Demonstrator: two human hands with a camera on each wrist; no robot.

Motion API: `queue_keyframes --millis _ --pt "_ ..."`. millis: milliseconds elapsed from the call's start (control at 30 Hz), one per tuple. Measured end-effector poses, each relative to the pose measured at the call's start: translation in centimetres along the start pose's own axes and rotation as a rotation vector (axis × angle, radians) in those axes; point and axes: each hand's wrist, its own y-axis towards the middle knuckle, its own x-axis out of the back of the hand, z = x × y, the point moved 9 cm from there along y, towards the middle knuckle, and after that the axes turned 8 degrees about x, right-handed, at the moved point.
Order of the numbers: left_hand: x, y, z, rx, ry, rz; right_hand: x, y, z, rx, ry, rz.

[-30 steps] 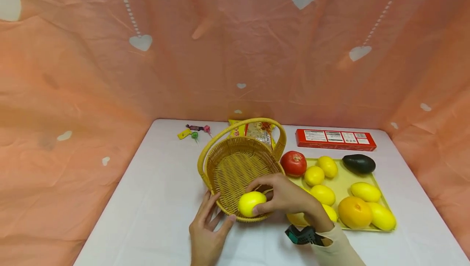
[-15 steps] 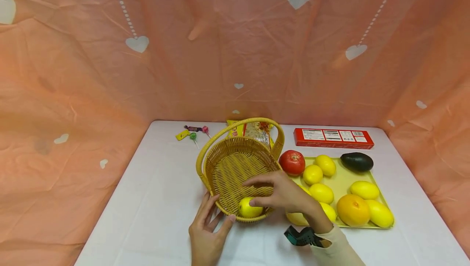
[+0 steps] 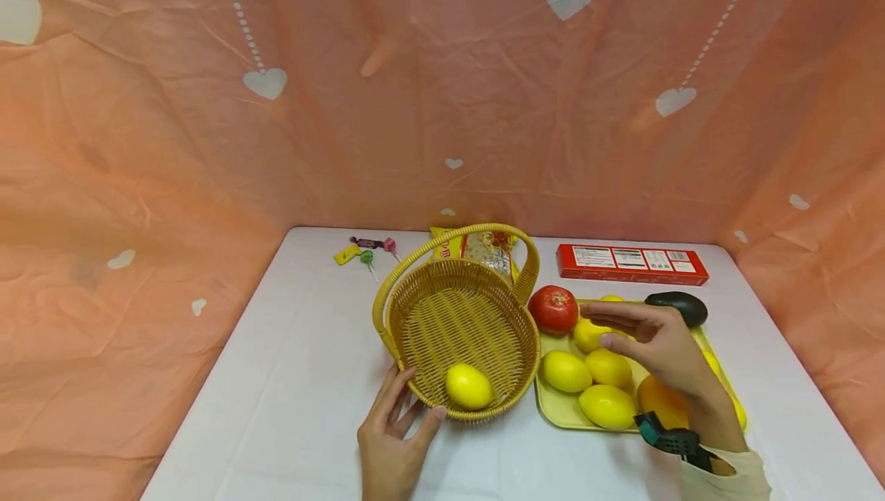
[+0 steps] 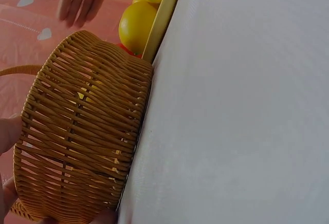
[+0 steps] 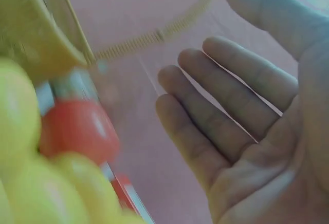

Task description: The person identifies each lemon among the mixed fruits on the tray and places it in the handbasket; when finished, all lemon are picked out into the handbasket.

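A round wicker basket [image 3: 451,277] with a tall arched handle stands in the middle of the table. One lemon [image 3: 469,386] lies inside it, near the front rim. My left hand [image 3: 394,439] holds the basket's front left side, with thumb and index fingertips at the rim. Over the yellow tray [image 3: 563,411] to the right hovers my right hand [image 3: 660,347], holding nothing. Its fingers are straight and the palm is bare in the right wrist view. Beneath and beside it, several lemons [image 3: 608,407] and an orange fruit [image 3: 660,401] sit on the tray, partly covered by hand and wrist.
A red pomegranate [image 3: 553,310] rests at the tray's back left corner, a dark avocado [image 3: 677,306] at its back right. Behind are a red box [image 3: 632,264] and a snack bag [image 3: 487,251]. Lollipops [image 3: 366,257] and wrapped candies [image 3: 347,254] lie at the back left.
My right hand has let go of the lemon inside the basket and moved right, over the tray. The left hand has stayed at the basket.
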Motion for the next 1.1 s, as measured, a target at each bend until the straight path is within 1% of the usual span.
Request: queue_keyframes --millis 100,167,233,333,367,500,567,600,667,767,833,967,1033,1100 --pt "-0.1 0.0 0.0 0.006 0.009 0.004 2.9 -2.0 -0.3 -0.042 -0.089 -0.059" --pt "-0.1 0.0 0.0 0.011 0.015 0.003 4.7 -3.3 -0.8 -0.069 -0.120 -0.084" --pt "-0.1 -0.1 0.0 0.017 0.020 0.000 6.2 -4.6 -1.3 -0.086 -0.122 -0.107" --pt "-0.1 -0.1 0.1 0.020 0.027 -0.008 8.3 -6.3 -2.6 -0.117 -0.066 -0.152" --pt "0.0 -0.1 0.1 0.020 0.028 -0.011 9.0 -6.8 -3.0 -0.132 -0.064 -0.168" --pt "0.0 0.0 0.0 0.016 0.030 -0.012 11.0 -8.9 -4.7 -0.211 -0.127 -0.217" --pt "0.0 0.1 0.0 0.015 0.030 -0.009 11.6 -9.8 -5.4 -0.238 -0.152 -0.227" --pt "0.0 0.1 0.1 0.016 0.031 -0.009 11.7 -10.1 -5.7 -0.245 -0.138 -0.234" --pt "0.0 0.1 0.1 0.018 0.033 -0.012 11.8 -10.7 -6.5 -0.248 -0.057 -0.251" --pt "0.1 0.1 0.1 0.025 0.039 -0.016 11.7 -11.3 -7.7 -0.283 0.004 -0.245" --pt "0.1 0.1 0.2 0.031 0.041 -0.019 11.6 -11.7 -8.7 -0.347 -0.017 -0.214" --pt "0.2 0.1 0.2 0.042 0.041 -0.021 11.2 -12.6 -10.3 -0.507 -0.102 -0.123" --pt "0.2 0.1 0.2 0.044 0.040 -0.022 11.1 -12.8 -10.7 -0.554 -0.120 -0.098" --pt "0.2 0.1 0.2 0.044 0.043 -0.022 11.1 -13.0 -10.8 -0.573 -0.136 -0.088"
